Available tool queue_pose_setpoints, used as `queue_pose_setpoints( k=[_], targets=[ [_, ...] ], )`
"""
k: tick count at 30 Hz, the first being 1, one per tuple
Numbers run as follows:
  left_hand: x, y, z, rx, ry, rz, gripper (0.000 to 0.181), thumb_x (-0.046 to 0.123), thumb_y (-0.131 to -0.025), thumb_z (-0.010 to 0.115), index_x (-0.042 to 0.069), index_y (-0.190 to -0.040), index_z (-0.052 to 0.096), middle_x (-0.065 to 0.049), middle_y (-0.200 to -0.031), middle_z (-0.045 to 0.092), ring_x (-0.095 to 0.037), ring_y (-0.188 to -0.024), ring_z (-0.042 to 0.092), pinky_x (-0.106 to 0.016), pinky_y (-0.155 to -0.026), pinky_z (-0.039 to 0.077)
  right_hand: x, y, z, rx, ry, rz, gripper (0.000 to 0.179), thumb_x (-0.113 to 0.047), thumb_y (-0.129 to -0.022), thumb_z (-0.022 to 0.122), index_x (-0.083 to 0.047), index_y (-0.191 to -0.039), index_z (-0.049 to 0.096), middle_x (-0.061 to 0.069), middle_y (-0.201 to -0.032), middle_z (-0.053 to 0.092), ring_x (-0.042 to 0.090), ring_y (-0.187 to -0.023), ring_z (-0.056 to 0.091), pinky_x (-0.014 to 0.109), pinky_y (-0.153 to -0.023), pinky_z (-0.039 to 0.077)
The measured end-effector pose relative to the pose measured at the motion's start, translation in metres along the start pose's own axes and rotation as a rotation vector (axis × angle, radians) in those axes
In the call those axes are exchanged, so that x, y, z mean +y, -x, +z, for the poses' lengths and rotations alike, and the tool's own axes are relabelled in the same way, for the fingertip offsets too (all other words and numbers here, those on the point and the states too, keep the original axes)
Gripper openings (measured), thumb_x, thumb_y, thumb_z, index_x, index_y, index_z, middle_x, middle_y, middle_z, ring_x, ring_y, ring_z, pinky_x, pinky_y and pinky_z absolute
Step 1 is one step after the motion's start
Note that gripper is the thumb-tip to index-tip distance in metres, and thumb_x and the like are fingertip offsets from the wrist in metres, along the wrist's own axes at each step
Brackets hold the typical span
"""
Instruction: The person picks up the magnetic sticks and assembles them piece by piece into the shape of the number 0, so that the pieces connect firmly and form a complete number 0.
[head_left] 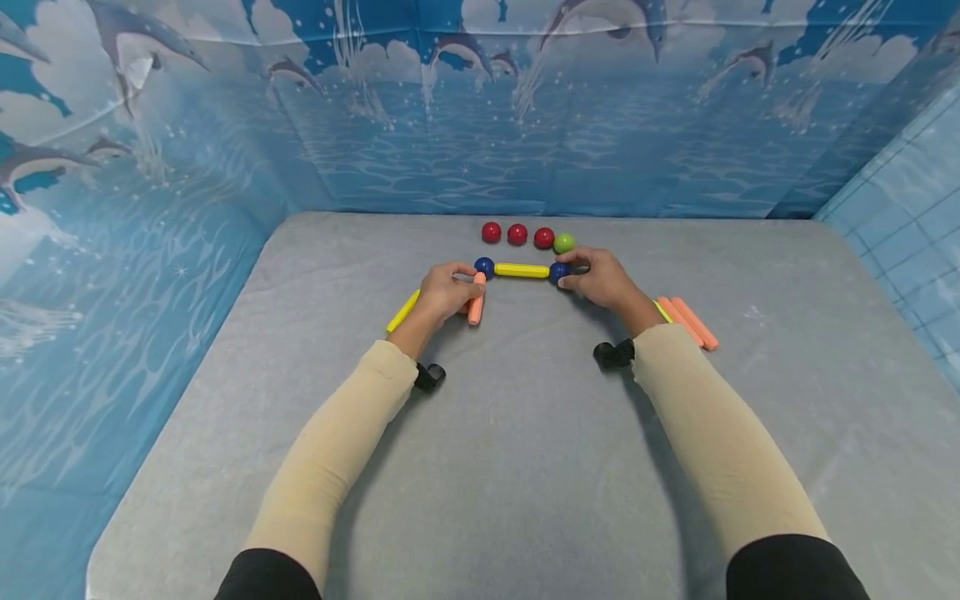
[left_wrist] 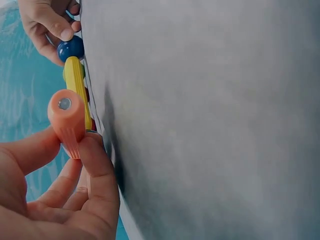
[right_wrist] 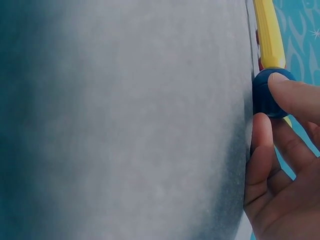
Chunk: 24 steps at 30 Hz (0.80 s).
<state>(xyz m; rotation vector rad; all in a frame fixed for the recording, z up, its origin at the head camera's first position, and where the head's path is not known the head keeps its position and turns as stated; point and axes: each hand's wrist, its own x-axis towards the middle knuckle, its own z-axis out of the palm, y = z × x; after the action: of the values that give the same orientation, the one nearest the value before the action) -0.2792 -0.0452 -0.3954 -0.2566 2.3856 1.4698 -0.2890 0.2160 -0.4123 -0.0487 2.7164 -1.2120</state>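
A yellow rod (head_left: 522,271) joins two blue balls, the left ball (head_left: 483,266) and the right ball (head_left: 557,272), near the back of the grey table. My left hand (head_left: 442,293) pinches an orange rod (head_left: 476,307) between thumb and fingers, its far end at the left ball. In the left wrist view the orange rod (left_wrist: 66,112) shows a silvery disc on its near end and covers most of that ball. My right hand (head_left: 602,279) grips the right ball, with the thumb pressed on its side in the right wrist view.
Behind the joined pieces sit three red balls (head_left: 517,234) in a row and a green ball (head_left: 564,242) close to my right fingers. Another yellow rod (head_left: 403,312) lies by my left wrist, partly hidden. Orange rods (head_left: 694,322) lie beyond my right wrist. A dolphin-print curtain (head_left: 480,150) hangs behind.
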Motion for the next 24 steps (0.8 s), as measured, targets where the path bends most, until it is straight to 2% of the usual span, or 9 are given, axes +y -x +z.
queue_pose_setpoints(
  k=[14, 24],
  targets=[
    [-0.0002, -0.0054, 0.0030, 0.000, 0.007, 0.024, 0.039, 0.020, -0.091, 0.071, 0.017, -0.129, 0.063, -0.007, -0.114, 0.071, -0.015, -0.078, 0.063, -0.023, -0.063, 0.052, -0.0022, 0.0015, 0.0000, -0.003, 0.007, 0.011, 0.042, -0.010, -0.096, 0.062, -0.008, -0.138, 0.056, 0.020, -0.145, 0.051, 0.036, -0.135, 0.046, 0.052, -0.106, 0.043],
    [0.0013, -0.0045, 0.0027, -0.011, -0.017, 0.016, 0.032, 0.023, -0.093, 0.070, 0.016, -0.124, 0.064, -0.006, -0.105, 0.069, -0.014, -0.073, 0.061, -0.023, -0.063, 0.053, -0.0032, 0.0003, 0.0007, -0.007, 0.006, 0.016, 0.042, -0.010, -0.096, 0.062, -0.009, -0.138, 0.056, 0.020, -0.144, 0.052, 0.036, -0.135, 0.046, 0.052, -0.108, 0.043]
  ],
)
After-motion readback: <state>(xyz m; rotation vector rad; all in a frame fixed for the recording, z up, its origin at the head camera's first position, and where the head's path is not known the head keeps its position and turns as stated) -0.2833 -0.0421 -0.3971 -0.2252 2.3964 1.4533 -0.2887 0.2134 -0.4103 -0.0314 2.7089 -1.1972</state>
